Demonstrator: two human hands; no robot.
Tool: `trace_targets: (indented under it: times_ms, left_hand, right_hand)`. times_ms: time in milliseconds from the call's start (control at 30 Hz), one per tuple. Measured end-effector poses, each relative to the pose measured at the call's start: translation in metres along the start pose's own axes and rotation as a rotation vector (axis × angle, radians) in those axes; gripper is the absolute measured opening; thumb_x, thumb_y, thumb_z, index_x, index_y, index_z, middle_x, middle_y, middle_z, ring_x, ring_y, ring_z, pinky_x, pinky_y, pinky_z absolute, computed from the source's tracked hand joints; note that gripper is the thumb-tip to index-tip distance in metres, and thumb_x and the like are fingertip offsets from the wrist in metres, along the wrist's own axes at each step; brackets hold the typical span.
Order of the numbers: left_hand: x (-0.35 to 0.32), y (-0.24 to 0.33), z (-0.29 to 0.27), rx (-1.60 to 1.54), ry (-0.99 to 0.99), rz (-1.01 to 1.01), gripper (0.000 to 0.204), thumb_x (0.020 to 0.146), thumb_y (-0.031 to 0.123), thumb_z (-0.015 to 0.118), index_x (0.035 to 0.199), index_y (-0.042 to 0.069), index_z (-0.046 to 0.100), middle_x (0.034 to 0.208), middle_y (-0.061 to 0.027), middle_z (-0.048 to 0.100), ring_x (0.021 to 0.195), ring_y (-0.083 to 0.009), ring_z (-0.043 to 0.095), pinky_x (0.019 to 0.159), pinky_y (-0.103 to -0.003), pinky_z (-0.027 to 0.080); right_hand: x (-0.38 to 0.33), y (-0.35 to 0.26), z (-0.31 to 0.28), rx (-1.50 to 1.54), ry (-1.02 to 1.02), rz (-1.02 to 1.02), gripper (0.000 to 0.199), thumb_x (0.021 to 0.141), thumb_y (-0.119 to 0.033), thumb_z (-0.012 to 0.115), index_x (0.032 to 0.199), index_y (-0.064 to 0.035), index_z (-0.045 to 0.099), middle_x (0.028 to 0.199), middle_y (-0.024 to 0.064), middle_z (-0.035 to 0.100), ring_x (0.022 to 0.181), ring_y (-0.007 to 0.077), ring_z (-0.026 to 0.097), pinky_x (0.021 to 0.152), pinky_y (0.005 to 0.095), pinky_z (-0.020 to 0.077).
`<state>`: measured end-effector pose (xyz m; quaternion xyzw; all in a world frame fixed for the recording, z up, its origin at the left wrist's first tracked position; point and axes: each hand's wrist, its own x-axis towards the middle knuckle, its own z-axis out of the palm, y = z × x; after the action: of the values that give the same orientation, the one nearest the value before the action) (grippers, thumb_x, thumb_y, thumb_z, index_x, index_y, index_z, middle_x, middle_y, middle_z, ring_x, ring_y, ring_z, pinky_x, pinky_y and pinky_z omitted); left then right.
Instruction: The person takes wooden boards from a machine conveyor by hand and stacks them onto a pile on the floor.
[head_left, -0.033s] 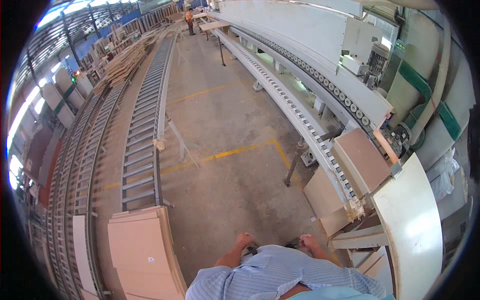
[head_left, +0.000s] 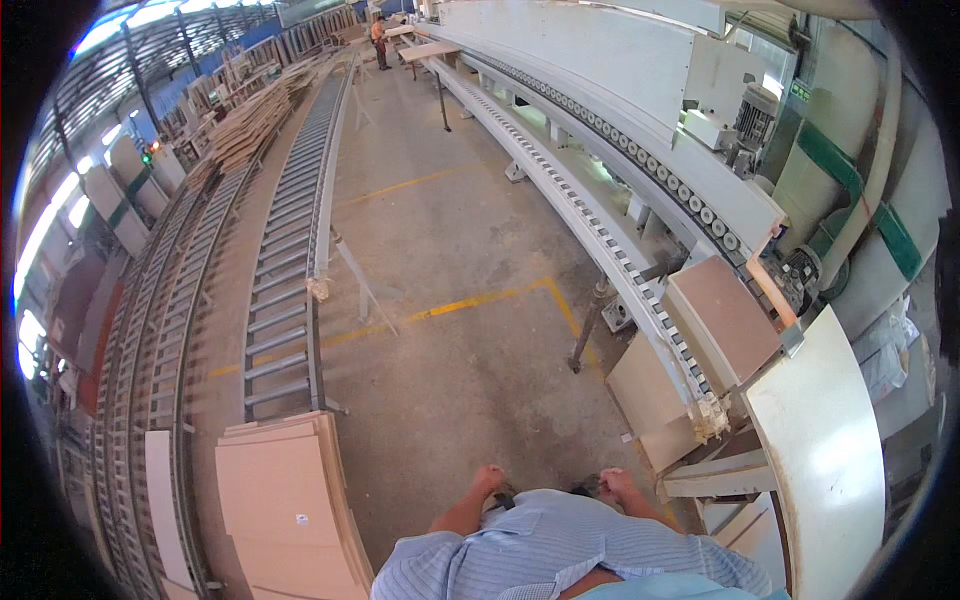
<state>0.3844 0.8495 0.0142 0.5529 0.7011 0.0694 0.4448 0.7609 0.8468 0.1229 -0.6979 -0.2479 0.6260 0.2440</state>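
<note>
**Hands low and empty beside the panel line**

The left hand (head_left: 489, 480) and right hand (head_left: 612, 484) hang low in front of the striped shirt (head_left: 560, 555), holding nothing; whether the fingers are spread or curled I cannot tell. Nearest the right hand, a brown panel (head_left: 722, 318) lies at the end of the machine's conveyor (head_left: 640, 280). A stack of 2 or more boards (head_left: 285, 500) sits at the roller track's (head_left: 285, 290) near end. Judged risk: the panel could slide off the conveyor's end unsupported.

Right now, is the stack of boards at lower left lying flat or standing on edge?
Flat: the stack of boards shows its broad top face, layered edges visible along its right side.
</note>
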Motion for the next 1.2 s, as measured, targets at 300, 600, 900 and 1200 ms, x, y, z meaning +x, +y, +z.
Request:
trace_targets:
  times_ms: [300, 600, 900, 1200]
  left_hand:
    - [0.001, -0.015, 0.003, 0.28, 0.007, 0.263, 0.032, 0.074, 0.029, 0.052, 0.092, 0.007, 0.066, 0.09, -0.0231, 0.063, 0.086, -0.0388, 0.062, 0.074, -0.044, 0.05]
    - [-0.001, -0.003, 0.006, -0.163, -0.019, -0.101, 0.029, 0.073, 0.027, 0.052, 0.088, 0.01, 0.069, 0.089, -0.0201, 0.065, 0.085, -0.0364, 0.063, 0.077, -0.044, 0.05]
    - [-0.002, -0.014, 0.003, 0.115, 0.021, 0.257, 0.025, 0.071, 0.027, 0.055, 0.082, 0.01, 0.07, 0.082, -0.0154, 0.067, 0.079, -0.0315, 0.065, 0.071, -0.04, 0.051]
    - [-0.006, -0.018, -0.004, 0.064, 0.093, 0.418, 0.026, 0.072, 0.025, 0.053, 0.079, 0.005, 0.068, 0.078, -0.0196, 0.065, 0.077, -0.0351, 0.065, 0.07, -0.042, 0.051]
  right_hand:
    - [-0.02, -0.007, 0.001, 0.088, -0.02, -0.01, 0.005, 0.078, -0.01, 0.058, 0.078, -0.0058, 0.06, 0.065, 0.0057, 0.056, 0.053, 0.0163, 0.054, 0.048, 0.0337, 0.0485]
    - [-0.014, -0.005, -0.002, 0.032, -0.044, -0.023, 0.003, 0.075, -0.007, 0.057, 0.074, -0.0062, 0.06, 0.061, 0.0051, 0.055, 0.052, 0.016, 0.053, 0.049, 0.0318, 0.0469]
    - [-0.027, -0.022, 0.001, -0.004, -0.047, -0.026, 0.008, 0.075, -0.006, 0.056, 0.07, -0.0048, 0.062, 0.061, 0.0054, 0.055, 0.053, 0.0156, 0.054, 0.049, 0.032, 0.0463]
    - [-0.027, -0.021, 0.001, -0.041, -0.078, -0.106, 0.014, 0.075, -0.013, 0.056, 0.064, -0.0059, 0.06, 0.058, 0.0057, 0.056, 0.051, 0.0176, 0.056, 0.047, 0.032, 0.0456]
